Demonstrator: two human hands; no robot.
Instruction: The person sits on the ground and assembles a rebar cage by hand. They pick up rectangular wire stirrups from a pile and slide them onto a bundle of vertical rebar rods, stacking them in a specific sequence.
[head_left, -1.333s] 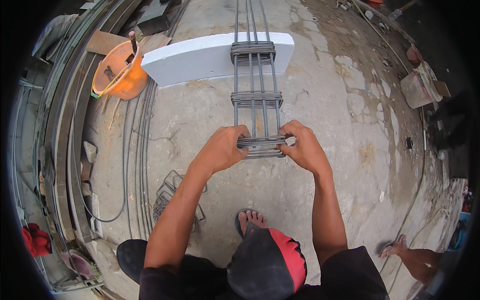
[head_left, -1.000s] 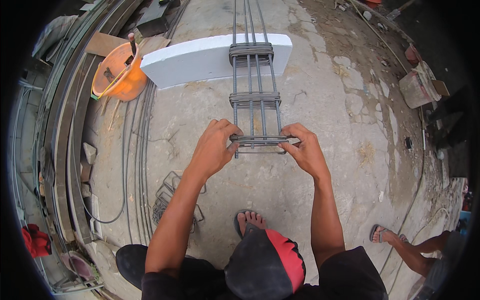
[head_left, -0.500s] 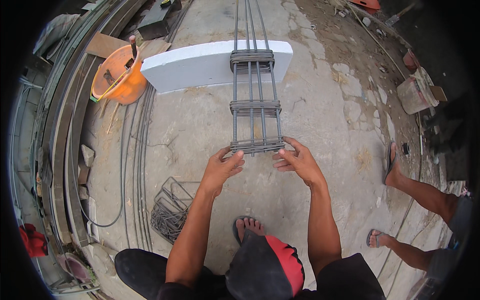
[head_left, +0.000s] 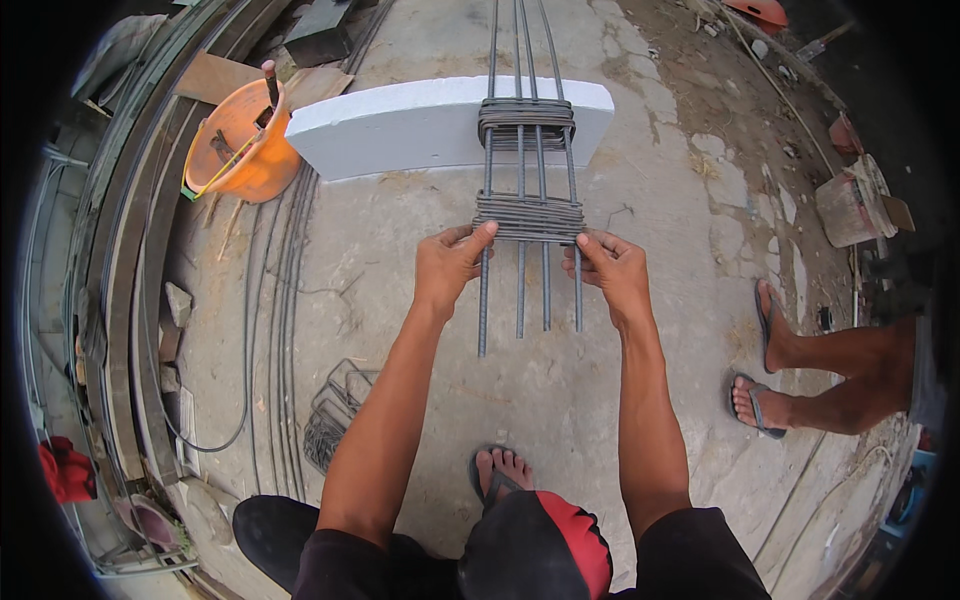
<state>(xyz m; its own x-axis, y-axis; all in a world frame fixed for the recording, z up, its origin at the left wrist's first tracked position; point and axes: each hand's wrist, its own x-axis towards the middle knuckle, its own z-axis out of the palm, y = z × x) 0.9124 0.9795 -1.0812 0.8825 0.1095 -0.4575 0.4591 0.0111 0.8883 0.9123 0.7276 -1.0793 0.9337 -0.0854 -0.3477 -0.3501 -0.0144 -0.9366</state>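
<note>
My left hand (head_left: 452, 266) and my right hand (head_left: 612, 270) grip the two near corners of a bunch of stirrups, bent steel wire rings (head_left: 530, 217). The rings encircle several long rebar rods (head_left: 521, 290), whose near ends stick out toward me past my hands. Thumbs press on top at each side, fingers curl beneath and are partly hidden. Farther along the rods sits a second bunch of stirrups (head_left: 527, 122), above a white foam block (head_left: 400, 135) standing on edge under the rods.
An orange bucket (head_left: 262, 180) with tools stands at left, beside long rods (head_left: 268, 330) on the concrete. A pile of loose stirrups (head_left: 330, 420) lies by my left forearm. Another person's sandalled feet (head_left: 765, 400) are at right. A dirty pail (head_left: 852, 208) stands farther off.
My hands have pushed the near stirrups away from me along the rods, up against the middle bunch, baring the rod ends. The other person's feet have shifted closer together.
</note>
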